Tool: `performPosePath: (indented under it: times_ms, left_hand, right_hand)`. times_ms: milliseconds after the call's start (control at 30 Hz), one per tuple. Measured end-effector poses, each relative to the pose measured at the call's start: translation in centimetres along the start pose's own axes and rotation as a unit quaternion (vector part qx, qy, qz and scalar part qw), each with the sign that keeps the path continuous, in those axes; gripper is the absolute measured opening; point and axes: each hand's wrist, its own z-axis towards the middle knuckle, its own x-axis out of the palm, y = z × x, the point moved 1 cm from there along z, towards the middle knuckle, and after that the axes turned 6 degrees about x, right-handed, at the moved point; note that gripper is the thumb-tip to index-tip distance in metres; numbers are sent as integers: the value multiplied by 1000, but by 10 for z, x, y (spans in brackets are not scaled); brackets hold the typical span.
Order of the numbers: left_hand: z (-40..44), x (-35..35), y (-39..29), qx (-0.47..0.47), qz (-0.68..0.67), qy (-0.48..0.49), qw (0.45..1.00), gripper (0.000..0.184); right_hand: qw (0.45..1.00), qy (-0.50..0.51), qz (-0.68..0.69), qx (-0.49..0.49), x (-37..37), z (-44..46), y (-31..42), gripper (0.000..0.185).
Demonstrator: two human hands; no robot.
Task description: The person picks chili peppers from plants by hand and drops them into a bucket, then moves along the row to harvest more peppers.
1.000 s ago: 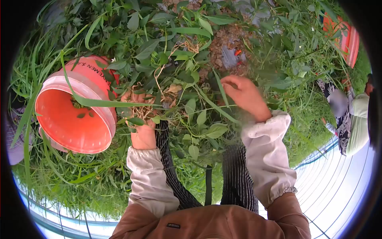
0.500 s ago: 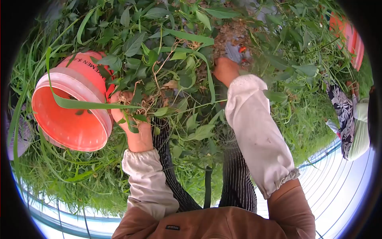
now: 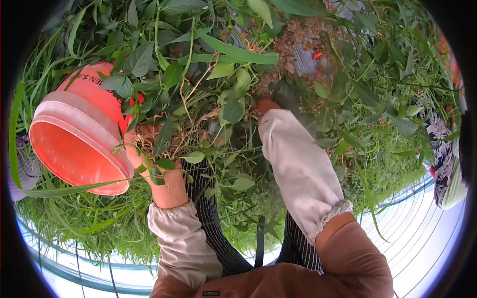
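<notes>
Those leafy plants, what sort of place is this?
Probably a greenhouse or covered garden: leafy plants grow around bare soil, and what looks like pale sheeting with curved lines shows low in view.

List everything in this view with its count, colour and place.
Bucket: one, red-orange, left, tilted
Leafy plants: many, green, across the middle and top
Grass: many blades, green, mostly at the sides
Dry roots: one tangle, tan, at the left hand
Soil: one patch, brown, top centre
Plastic sheet: at least one piece, grey, on the soil
Small object: one, red, beside the sheet
Patterned clothing: one, black and white, far right
Trouser legs: two, dark striped, bottom centre
Sleeve covers: two, off-white, forearms
Brown top: one, bottom
Left hand: one, among roots, grip covered
Right hand: one, mostly hidden by leaves
</notes>
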Motion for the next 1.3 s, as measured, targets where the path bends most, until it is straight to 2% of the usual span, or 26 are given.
performPosePath:
  times_ms: [33,67,133,267,367,433,467,500,567,600,667,700,767,800,833,900,933,967,1000,1033,1100,1167,1200,1233,1267,1300]
  left_hand:
    - [-4,7,0,32,17,-50,998,25]
    - [-3,1,0,31,18,-49,998,25]
    - [6,-14,2,19,9,80,997,22]
    - [4,-12,6,56,48,108,991,20]
    - [-3,5,10,40,72,70,994,19]
    - [-1,4,12,92,186,101,973,12]
    - [4,3,15,106,241,86,961,12]
    - [6,4,17,106,240,83,961,12]
    - [4,5,20,202,400,92,889,16]
    - [0,4,20,192,387,127,893,18]
    - [-11,10,23,230,397,146,877,19]
    - [-16,13,24,268,405,169,857,20]
    - [-17,12,29,279,381,188,861,18]
    - [-19,13,31,319,395,204,837,18]
    - [-22,14,32,358,408,220,810,18]
    - [-30,19,32,421,489,269,715,28]
    - [-35,18,39,438,506,297,681,38]
    - [-39,25,41,447,545,369,606,51]
    - [-51,32,42,375,577,424,589,67]
    - [-61,33,46,297,625,479,541,79]
    - [-77,28,57,195,667,554,459,95]
    - [-86,24,58,168,677,597,396,94]
    - [-88,24,57,180,674,593,402,94]
    - [-89,22,57,177,683,596,383,90]
    - [-89,23,55,171,693,599,363,86]
    - [-88,26,52,182,691,594,370,86]
  right_hand:
    - [997,56,19,41,-20,-24,7,30]
    - [997,57,21,42,-27,-47,13,30]
    - [991,-113,-7,67,-32,-86,17,33]
    - [994,-83,-3,67,-21,-128,-8,33]
    - [996,-68,41,39,-7,-137,-36,32]
    - [954,-101,280,46,-7,-138,-48,25]
    - [929,-108,347,64,-8,-134,-54,19]
    - [930,-107,345,63,-16,-135,-54,19]
    - [803,-194,535,177,-35,-138,-53,19]
    - [805,-191,533,175,-39,-133,-57,19]
    - [727,-235,583,277,-42,-123,-70,16]
    - [728,-233,582,277,-38,-120,-70,16]
    - [824,-362,421,111,-35,-115,-65,14]
    - [825,-361,420,111,-36,-116,-58,14]
    - [843,-315,413,138,-37,-119,-49,16]
    - [861,-273,401,153,-43,-126,-32,19]
    - [849,-285,430,111,-48,-130,-25,18]
    - [836,-295,458,65,-55,-129,-17,18]
    - [837,-299,456,46,-74,-131,-2,18]
    - [789,-245,551,114,-104,-144,18,19]
    - [732,-186,633,170,-147,-159,41,22]
    - [704,-242,659,107,-184,-170,47,25]
    - [778,-267,564,70,-211,-175,51,24]
    - [781,-274,559,57,-229,-174,54,24]
    - [805,-385,452,2,-249,-174,59,23]
    - [805,-486,335,-53,-269,-176,66,22]
